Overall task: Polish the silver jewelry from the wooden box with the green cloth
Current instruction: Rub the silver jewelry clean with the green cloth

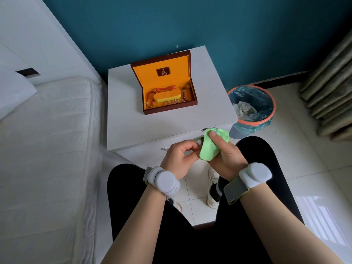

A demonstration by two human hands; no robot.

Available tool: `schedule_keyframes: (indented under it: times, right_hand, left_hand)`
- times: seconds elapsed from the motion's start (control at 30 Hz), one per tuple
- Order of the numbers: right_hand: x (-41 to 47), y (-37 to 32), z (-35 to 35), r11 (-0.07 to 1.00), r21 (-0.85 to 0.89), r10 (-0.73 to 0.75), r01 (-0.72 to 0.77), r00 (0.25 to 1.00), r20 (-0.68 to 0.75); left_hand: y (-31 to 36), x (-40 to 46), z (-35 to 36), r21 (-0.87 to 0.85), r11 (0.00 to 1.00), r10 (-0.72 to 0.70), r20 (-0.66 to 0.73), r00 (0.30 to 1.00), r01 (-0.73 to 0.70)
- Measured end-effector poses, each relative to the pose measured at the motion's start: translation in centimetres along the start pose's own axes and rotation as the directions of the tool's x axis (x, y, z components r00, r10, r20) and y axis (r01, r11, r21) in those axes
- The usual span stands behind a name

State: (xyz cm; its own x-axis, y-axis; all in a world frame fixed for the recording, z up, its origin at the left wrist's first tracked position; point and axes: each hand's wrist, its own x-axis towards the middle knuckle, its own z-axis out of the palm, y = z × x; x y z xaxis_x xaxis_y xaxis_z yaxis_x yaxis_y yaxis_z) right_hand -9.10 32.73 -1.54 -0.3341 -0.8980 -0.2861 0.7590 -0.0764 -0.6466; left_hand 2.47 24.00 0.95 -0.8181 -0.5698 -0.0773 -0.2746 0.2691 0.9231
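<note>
1. While the person sits with knees apart in black trousers, a white bed (47,149) fills the left side, just beside the white nightstand (133,126).
2. That nightstand stands against the teal wall (228,35), and its front edge lies just behind the two hands.
3. To the right of the nightstand, on the pale tiled floor, is a bin (253,107) with an orange rim and a blue liner, holding crumpled paper.
4. On the nightstand top, towards the back, sits the wooden box (169,107), its lid propped open and its lining orange-yellow.
5. Inside the box, beaded strands and a red cord (162,90) lie round a raised yellow pad (167,97).
6. A white wrist device (163,181) is strapped on the left wrist, and a second wrist unit (255,174) on the right.
7. The right hand (226,155) grips the green cloth (209,147), fingers curled beneath and thumb pressed on top, in front of the nightstand's near edge.
8. The left hand (179,159) has its fingers curled, thumb and forefinger pinching something small at the cloth's left edge.
9. A thin silvery piece of jewelry (198,139) shows only in slivers beside the cloth; I cannot tell what kind it is.
</note>
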Motion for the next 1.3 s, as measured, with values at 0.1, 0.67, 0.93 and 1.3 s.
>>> schedule_keyframes:
  times: [0.1, 0.67, 0.93, 1.3]
  right_hand:
    - [-0.2, 0.6, 0.3, 0.999, -0.040, 0.025, -0.024, 1.000, 0.015]
    - [0.3, 0.5, 0.6, 0.996, 0.076, -0.034, 0.042, 0.993, -0.109]
    - [0.1, 0.7, 1.4, 0.999, 0.035, -0.028, 0.029, 0.999, -0.046]
    - [-0.1, 0.4, 0.9, 0.999, 0.041, 0.007, -0.006, 1.000, -0.017]
  left_hand:
    - [0.0, 0.2, -0.1, -0.021, 1.000, 0.008, -0.066, 0.998, -0.010]
    - [0.2, 0.1, 0.1, -0.053, 0.999, -0.006, 0.046, 0.999, 0.009]
    - [0.8, 0.2, 0.5, -0.224, 0.973, -0.074, -0.049, 0.996, 0.061]
    - [0.7, 0.3, 0.7, -0.318, 0.934, -0.150, 0.065, 0.987, 0.163]
